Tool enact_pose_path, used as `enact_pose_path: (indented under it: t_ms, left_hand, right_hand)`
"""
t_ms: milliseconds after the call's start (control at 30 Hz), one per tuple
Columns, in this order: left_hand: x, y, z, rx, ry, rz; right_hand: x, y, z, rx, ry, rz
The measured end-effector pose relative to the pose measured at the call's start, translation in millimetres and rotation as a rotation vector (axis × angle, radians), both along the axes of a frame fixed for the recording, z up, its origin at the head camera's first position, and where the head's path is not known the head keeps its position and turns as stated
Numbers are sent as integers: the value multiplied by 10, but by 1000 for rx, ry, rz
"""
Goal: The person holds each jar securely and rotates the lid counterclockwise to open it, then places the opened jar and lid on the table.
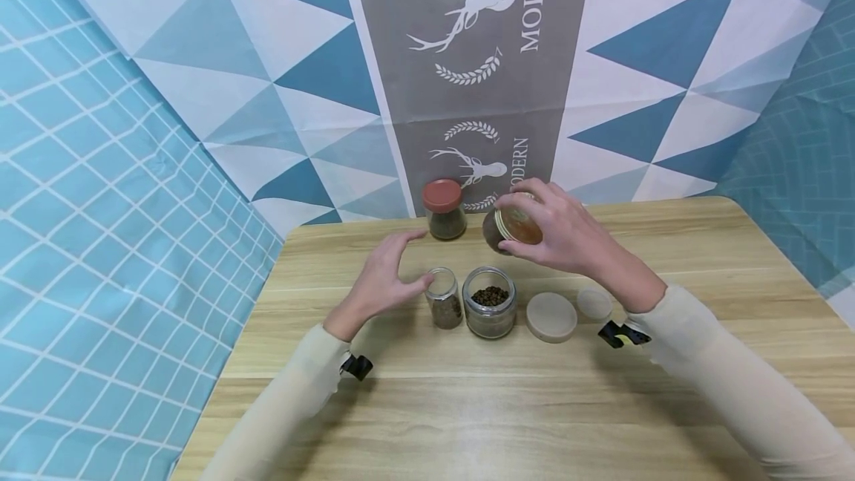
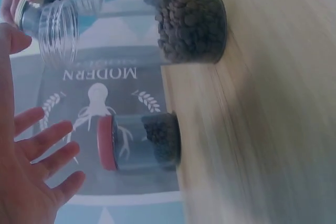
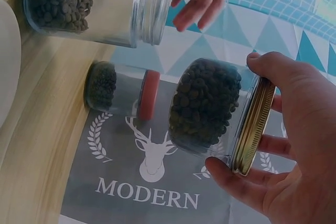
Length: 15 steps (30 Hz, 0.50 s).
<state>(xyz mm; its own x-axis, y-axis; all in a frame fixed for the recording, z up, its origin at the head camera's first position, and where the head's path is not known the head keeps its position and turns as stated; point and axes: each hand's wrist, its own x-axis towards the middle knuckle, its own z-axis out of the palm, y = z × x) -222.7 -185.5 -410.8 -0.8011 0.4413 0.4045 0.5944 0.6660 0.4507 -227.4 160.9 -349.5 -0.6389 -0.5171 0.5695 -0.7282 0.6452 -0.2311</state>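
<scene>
My right hand (image 1: 554, 225) grips a glass jar (image 3: 205, 108) by its gold screw lid (image 3: 254, 127), holding it tilted above the table; small dark pellets fill much of it. With fingers spread, my left hand (image 2: 37, 161) is empty, its thumb beside the rim of a narrow open glass jar (image 1: 444, 303). That jar has dark pellets in its lower part. Right of it stands a wider open jar (image 1: 490, 321), with brown pellets inside. Farther back is a jar with a red lid (image 1: 442, 196), dark contents showing through its glass (image 2: 144, 140).
To the right of the open jars, a large pale round lid (image 1: 551, 316) and a smaller whitish lid (image 1: 594, 303) lie on the wooden table (image 1: 454, 407). A patterned cloth backdrop (image 1: 320, 95) rises directly behind the table's far edge.
</scene>
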Motion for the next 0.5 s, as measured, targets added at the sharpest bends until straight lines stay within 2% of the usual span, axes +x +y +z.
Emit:
enact_pose_path:
  t_ms: [500]
  left_hand:
    - [-19,278,154,-23,17,-96]
  right_hand:
    - [65,-62,-13,-41,34,32]
